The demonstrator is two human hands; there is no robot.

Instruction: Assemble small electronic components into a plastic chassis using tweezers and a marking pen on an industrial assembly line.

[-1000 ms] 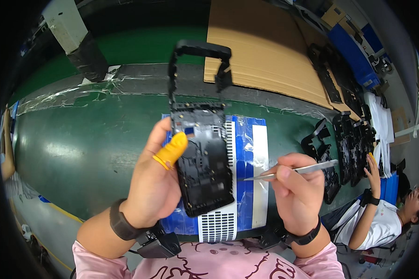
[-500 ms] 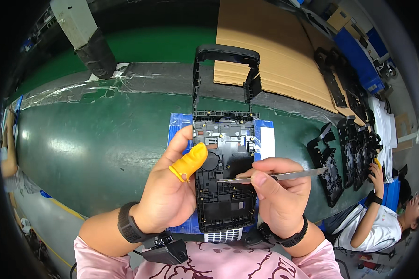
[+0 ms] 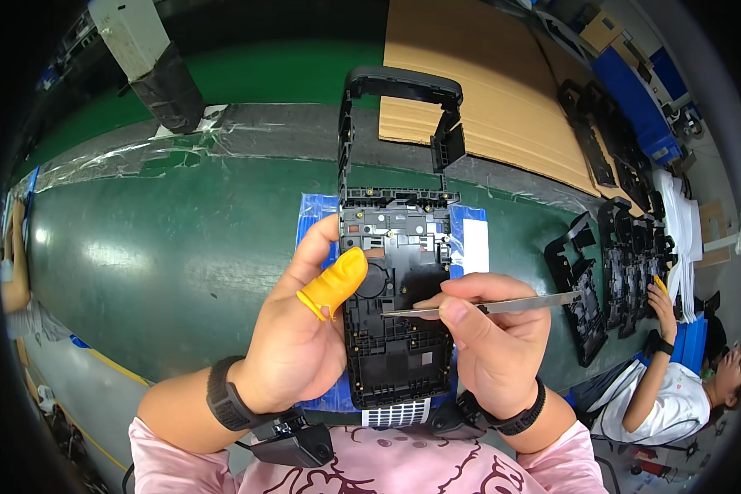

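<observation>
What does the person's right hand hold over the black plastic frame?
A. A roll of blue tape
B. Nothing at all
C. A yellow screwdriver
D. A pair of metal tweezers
D: the right hand pinches thin metal tweezers, their tip resting on the black plastic frame that the left hand grips.

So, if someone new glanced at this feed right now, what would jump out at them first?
Dead centre, the left hand grips a black plastic frame upright, a bright orange finger cot on its thumb. The right hand pinches metal tweezers with the tips over the frame's middle. At the right edge, more black frames lie in a row on the green table.
</observation>
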